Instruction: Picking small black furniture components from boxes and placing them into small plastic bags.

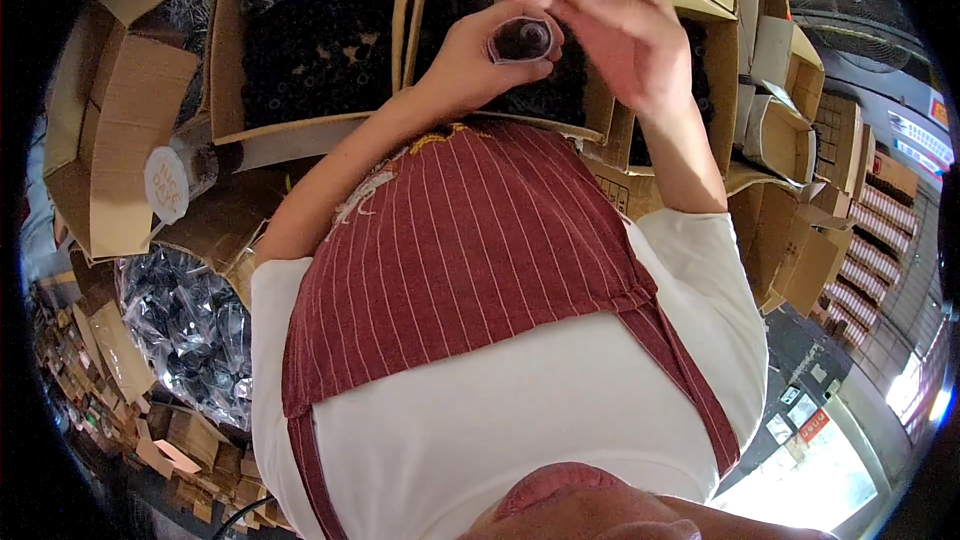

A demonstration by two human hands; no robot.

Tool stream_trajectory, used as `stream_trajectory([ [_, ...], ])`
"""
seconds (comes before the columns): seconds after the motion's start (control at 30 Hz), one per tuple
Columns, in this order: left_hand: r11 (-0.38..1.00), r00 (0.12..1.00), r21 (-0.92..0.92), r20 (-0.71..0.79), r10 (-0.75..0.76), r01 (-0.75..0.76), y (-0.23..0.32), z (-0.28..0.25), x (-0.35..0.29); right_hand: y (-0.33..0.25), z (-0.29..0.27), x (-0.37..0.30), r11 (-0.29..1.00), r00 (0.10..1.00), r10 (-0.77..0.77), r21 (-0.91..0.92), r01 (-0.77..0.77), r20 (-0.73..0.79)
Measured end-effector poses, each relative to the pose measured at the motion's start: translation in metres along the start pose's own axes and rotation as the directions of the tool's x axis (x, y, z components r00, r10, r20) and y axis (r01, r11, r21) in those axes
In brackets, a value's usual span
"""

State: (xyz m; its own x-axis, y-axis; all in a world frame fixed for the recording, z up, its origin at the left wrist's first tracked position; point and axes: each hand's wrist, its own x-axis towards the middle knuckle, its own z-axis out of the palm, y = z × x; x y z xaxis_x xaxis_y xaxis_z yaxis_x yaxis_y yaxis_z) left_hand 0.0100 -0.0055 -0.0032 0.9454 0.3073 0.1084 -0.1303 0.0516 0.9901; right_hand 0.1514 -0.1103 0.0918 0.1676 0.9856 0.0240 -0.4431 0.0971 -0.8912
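Note:
My left hand [470,62] is wrapped round a small clear plastic container [522,40], with its dark, round-looking inside facing up; its exact kind cannot be made out. Close beside it, to the right, my right hand [625,25] is raised with bent fingers. Motion smears those fingers, and whether anything is between them is hidden. Both hands are above an open cardboard box [596,120] filled with small black parts. Left of it, another cardboard box [228,60] holds many small black ring-like pieces [310,70].
A clear bag of black parts [190,330] lies at the left, below an open carton [140,130]. A round white disc [167,184] stands near that carton. More open cartons [780,140] line the right side, and a fan [860,45] is at the far right.

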Motion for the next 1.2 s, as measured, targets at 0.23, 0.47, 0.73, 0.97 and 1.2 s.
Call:
stream_trajectory([
  [0.23,0.986,0.997,0.151,-0.032,0.077,-0.071,-0.009,-0.002,-0.002,0.0,-0.003,-0.014,-0.014,0.905,-0.086,-0.908,0.418,0.418],
  [0.47,0.993,0.995,-0.058,-0.012,0.101,-0.101,0.005,-0.005,-0.007,-0.024,0.006,-0.014,-0.002,0.909,-0.156,-0.92,0.392,0.387],
  [0.73,0.999,0.999,-0.03,0.043,-0.027,0.029,0.015,-0.02,-0.018,-0.006,-0.004,-0.014,-0.042,0.893,-0.153,-0.905,0.423,0.424],
  [0.97,0.976,0.917,0.056,-0.333,0.219,-0.213,0.029,-0.021,-0.019,0.004,0.007,-0.025,0.278,0.943,-0.334,-0.955,0.105,0.006],
  [1.2,0.857,0.915,0.484,-0.242,0.322,-0.174,0.055,-0.015,-0.028,0.026,0.021,-0.034,0.285,0.882,-0.47,-0.942,0.179,0.026],
])
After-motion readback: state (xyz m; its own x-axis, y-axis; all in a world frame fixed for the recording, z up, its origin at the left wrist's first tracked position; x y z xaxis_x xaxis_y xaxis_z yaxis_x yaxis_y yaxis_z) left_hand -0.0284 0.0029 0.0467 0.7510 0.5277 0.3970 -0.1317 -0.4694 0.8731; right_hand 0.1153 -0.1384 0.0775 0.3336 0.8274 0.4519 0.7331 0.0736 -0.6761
